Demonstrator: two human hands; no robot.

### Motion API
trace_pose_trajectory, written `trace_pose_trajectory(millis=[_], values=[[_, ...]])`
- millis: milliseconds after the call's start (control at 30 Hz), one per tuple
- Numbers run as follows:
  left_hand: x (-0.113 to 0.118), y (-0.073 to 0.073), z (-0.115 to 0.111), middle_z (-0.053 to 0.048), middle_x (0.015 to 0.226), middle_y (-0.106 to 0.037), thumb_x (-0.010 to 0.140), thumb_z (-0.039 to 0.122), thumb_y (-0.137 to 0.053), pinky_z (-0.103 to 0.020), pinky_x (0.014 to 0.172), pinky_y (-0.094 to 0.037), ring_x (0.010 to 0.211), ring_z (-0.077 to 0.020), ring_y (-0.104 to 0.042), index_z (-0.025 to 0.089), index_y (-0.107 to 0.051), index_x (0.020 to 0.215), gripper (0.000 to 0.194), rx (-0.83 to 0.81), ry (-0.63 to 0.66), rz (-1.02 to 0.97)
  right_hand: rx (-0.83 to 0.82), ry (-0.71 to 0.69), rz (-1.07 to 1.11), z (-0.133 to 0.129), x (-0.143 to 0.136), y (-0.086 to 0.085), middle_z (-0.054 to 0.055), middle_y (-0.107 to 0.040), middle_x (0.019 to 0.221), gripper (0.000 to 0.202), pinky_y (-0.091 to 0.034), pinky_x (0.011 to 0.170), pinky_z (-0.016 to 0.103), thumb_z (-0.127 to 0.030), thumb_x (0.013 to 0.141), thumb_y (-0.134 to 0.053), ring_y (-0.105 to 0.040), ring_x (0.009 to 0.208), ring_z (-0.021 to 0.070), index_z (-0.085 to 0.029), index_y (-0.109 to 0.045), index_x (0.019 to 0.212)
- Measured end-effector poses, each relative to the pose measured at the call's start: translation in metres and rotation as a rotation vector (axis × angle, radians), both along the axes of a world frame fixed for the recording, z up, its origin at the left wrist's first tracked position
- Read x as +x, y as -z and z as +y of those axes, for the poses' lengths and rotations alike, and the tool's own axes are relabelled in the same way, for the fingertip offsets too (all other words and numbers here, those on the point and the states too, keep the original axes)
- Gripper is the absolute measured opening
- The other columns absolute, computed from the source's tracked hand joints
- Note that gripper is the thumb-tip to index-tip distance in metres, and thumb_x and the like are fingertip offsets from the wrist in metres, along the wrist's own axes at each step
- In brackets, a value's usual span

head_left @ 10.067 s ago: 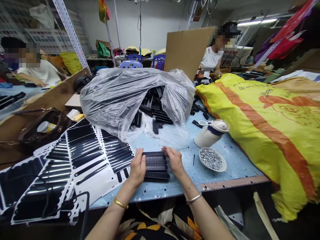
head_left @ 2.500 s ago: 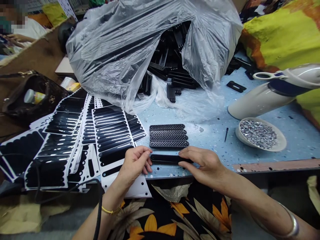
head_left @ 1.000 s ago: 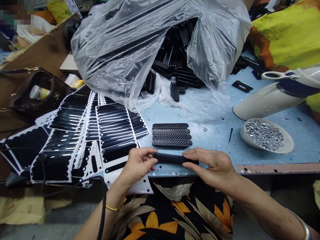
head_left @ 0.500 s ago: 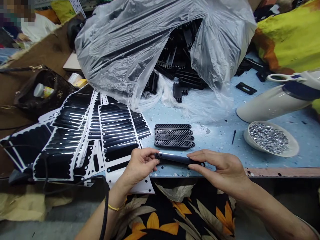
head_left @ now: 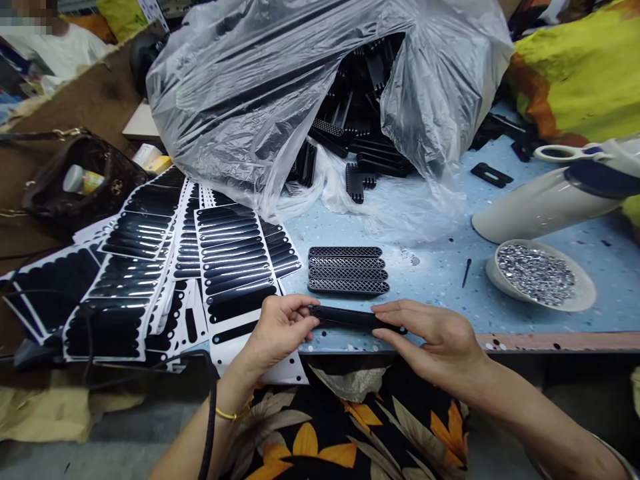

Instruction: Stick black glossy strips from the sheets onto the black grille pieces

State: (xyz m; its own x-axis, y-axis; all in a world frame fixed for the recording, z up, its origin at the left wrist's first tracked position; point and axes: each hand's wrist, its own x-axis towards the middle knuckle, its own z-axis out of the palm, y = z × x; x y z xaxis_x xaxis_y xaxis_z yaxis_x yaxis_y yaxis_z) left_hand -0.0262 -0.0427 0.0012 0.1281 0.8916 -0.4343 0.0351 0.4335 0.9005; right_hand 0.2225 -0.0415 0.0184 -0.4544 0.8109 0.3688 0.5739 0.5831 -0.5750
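Observation:
A long black strip-shaped piece (head_left: 350, 317) with rounded ends is held level at the table's front edge. My left hand (head_left: 285, 330) pinches its left end between thumb and fingers. Around its right end, the thumb and fingers of my right hand (head_left: 435, 333) are closed. Just beyond it lie several black bars with lattice tops (head_left: 348, 270), side by side in a block. Left of my left hand, a white sheet of black oblong stickers (head_left: 237, 267) reaches over the table edge, its lower part bare.
A big clear plastic bag (head_left: 240, 100) of black plastic parts fills the back. More sticker sheets (head_left: 120, 300) spread at left beside a brown handbag (head_left: 45, 200). At right are a bowl of small shiny metal pieces (head_left: 537, 275), a white jug (head_left: 525, 203) and a small dark rod (head_left: 467, 273).
The black strip has tilted slightly in my fingers, so its bright glare is gone and the top looks dark. Both hands keep their hold, and my right hand has shifted slightly left.

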Motion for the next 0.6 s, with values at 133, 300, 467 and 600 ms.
trace_pose_trajectory(millis=[133,300,467,600], values=[[-0.0005,-0.0005,0.0002,0.004,0.059,-0.059,0.065,0.014,-0.072,-0.015,0.041,-0.046,0.044,-0.0083,-0.061,0.009,-0.076,0.091,0.027,0.01,0.003,-0.003,0.006,-0.012,0.001,0.0007,0.0002,0.0008,0.007,-0.079,0.086,0.012,-0.067,0.073,0.03,-0.017,0.089,-0.065,-0.077,0.078,0.0217,-0.02,-0.077,0.089],[-0.0007,-0.0012,0.0001,0.003,0.058,-0.059,0.065,0.015,-0.072,-0.016,0.041,-0.046,0.044,-0.0089,-0.061,0.01,-0.076,0.091,0.027,0.019,0.012,-0.002,-0.003,-0.012,-0.009,0.0016,-0.0003,0.0002,0.007,-0.079,0.087,0.012,-0.066,0.073,0.03,-0.017,0.089,-0.065,-0.077,0.078,0.021,-0.02,-0.077,0.09],[0.0001,-0.0029,0.0004,0.004,0.058,-0.059,0.065,0.015,-0.072,-0.016,0.04,-0.045,0.043,-0.0085,-0.06,0.01,-0.076,0.09,0.026,0.026,0.009,0.0,0.008,-0.035,-0.019,0.0027,-0.0025,-0.0026,0.009,-0.079,0.085,0.013,-0.066,0.073,0.027,-0.015,0.09,-0.064,-0.077,0.078,0.021,-0.019,-0.076,0.09],[0.0002,-0.004,0.0008,0.004,0.057,-0.059,0.066,0.015,-0.071,-0.015,0.04,-0.045,0.043,-0.0084,-0.06,0.009,-0.076,0.09,0.026,0.029,0.012,-0.003,0.014,-0.043,-0.031,0.0043,-0.0023,-0.0031,0.011,-0.079,0.085,0.012,-0.066,0.074,0.027,-0.015,0.09,-0.064,-0.077,0.078,0.0212,-0.016,-0.076,0.089]])
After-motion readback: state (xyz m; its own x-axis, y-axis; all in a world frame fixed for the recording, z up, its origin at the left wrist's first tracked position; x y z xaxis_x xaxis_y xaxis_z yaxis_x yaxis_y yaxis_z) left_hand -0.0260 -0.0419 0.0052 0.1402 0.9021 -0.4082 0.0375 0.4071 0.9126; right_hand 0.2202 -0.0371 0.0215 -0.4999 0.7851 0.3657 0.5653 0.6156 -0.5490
